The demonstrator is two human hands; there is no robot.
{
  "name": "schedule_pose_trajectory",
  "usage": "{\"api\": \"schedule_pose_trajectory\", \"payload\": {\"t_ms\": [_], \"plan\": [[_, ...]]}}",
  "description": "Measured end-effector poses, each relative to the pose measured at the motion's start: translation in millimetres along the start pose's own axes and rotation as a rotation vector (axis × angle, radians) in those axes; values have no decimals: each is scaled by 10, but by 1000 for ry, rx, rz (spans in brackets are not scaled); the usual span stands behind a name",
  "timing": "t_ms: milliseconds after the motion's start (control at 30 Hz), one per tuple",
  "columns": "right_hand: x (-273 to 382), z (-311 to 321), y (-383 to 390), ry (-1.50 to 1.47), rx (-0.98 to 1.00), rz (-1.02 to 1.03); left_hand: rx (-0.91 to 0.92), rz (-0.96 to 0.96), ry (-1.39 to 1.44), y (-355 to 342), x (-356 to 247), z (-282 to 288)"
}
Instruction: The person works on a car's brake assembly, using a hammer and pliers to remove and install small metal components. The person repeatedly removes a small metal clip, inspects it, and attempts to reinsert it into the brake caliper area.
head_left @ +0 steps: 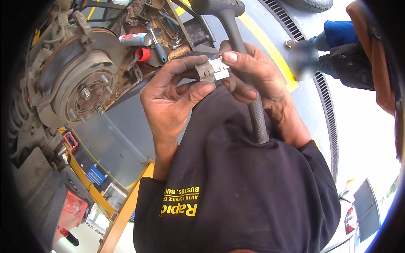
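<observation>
My left hand (171, 90) pinches a small grey and white block-shaped piece (212, 70) between thumb and fingers. From the other side, the thumb and fingers of my right hand (259, 69) close on the same piece; its exact kind I cannot make out. A black hammer (232, 25) is also in my right hand, its head up at the top and its shaft passing by the palm. The textured grip end reaches down to my dark shirt (249, 189). Dark grime covers the fingers of both hands.
At left stands a brake disc and wheel hub (86, 92) with bare studs. Beside it a tray (198, 36) carries a spray can (136, 39), a red cap-like piece (142, 54), a blue-handled tool (160, 50) and other tools. A person (350, 63) is at upper right; a car (363, 211) at lower right.
</observation>
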State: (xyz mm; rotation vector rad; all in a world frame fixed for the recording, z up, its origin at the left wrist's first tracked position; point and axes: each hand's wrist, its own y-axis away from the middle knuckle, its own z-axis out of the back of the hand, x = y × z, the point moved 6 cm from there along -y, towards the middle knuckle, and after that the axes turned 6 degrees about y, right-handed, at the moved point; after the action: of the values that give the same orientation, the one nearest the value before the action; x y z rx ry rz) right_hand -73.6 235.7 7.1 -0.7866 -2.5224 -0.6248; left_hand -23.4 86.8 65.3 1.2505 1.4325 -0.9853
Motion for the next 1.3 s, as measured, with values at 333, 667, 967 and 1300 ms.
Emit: {"api": "schedule_pose_trajectory", "payload": {"t_ms": [333, 667, 967, 1300], "plan": [[-61, 40, -9, -46, 3, -23, 23, -133, -120, -3, 71, 53], [-160, 102, -36, -110, 10, -39, 19, -189, -239, -4, 86, 62], [-219, 148, -46, -107, -17, -73, 17, -205, -330, 3, 68, 41], [-254, 165, -79, -131, 2, -91, 4, -203, -356, -10, 52, 14]]}}
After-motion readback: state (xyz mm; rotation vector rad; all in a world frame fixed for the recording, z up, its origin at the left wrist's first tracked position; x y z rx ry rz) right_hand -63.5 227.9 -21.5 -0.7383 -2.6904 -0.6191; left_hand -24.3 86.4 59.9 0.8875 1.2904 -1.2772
